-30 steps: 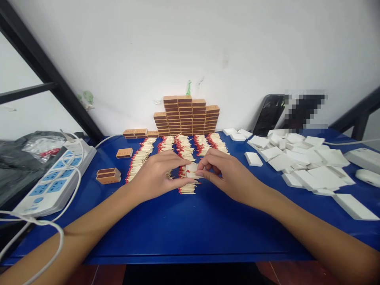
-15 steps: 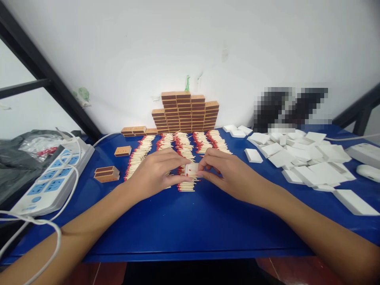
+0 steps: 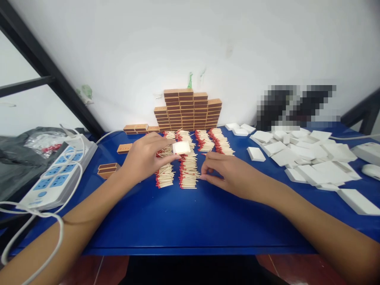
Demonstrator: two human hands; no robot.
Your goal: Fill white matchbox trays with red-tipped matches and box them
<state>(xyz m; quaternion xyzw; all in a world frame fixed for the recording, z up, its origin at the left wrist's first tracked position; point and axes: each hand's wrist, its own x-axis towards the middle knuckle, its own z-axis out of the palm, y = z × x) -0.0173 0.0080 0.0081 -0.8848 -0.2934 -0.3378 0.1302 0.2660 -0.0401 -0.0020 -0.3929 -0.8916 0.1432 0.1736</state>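
Between its thumb and fingers, my left hand (image 3: 145, 154) holds a small white matchbox tray (image 3: 181, 147) above the rows of matches. My right hand (image 3: 224, 172) is closed in a pinch, its fingertips at the right end of the middle row of matches (image 3: 189, 170). Whether a match sits between those fingertips is too small to tell. Red-tipped matches (image 3: 165, 176) form another row just left of the middle one. Farther back, two shorter rows of matches (image 3: 221, 141) lie near the stacked boxes.
Brown matchboxes (image 3: 187, 111) are stacked against the wall. More matchboxes (image 3: 108, 170) lie at left, near a white power strip (image 3: 56, 174) with looped cables. A heap of white trays (image 3: 308, 154) covers the right side of the blue table (image 3: 166, 225).
My left hand has lifted the tray up and leftward, away from my right hand. Both hands held it before; my right hand has let go and stays low by the matches.
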